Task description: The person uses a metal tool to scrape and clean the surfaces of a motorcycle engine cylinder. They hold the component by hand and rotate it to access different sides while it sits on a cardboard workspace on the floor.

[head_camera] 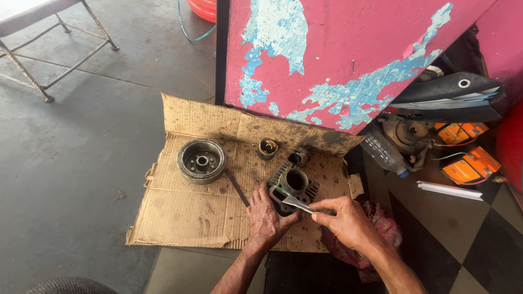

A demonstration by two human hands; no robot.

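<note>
A finned metal engine cylinder (297,179) with a round bore lies on a sheet of stained cardboard (185,212). My left hand (267,215) presses on the cylinder's near left side and steadies it. My right hand (346,218) pinches a thin flat metal blade (297,203), whose tip rests against the cylinder's rim, where a green strip shows. On the cardboard further left sit a round metal rotor (201,159), a small piston (267,147), a dark ribbed part (299,156) and a thin dark strip (237,187).
A pink wall panel (348,54) with peeling blue paint stands behind the cardboard. To the right are a clear plastic bottle (384,154), orange boxes (469,166), a black cover (452,95) and a white tube (449,190). A pink rag (376,228) lies under my right wrist. A metal-legged frame (49,49) stands far left.
</note>
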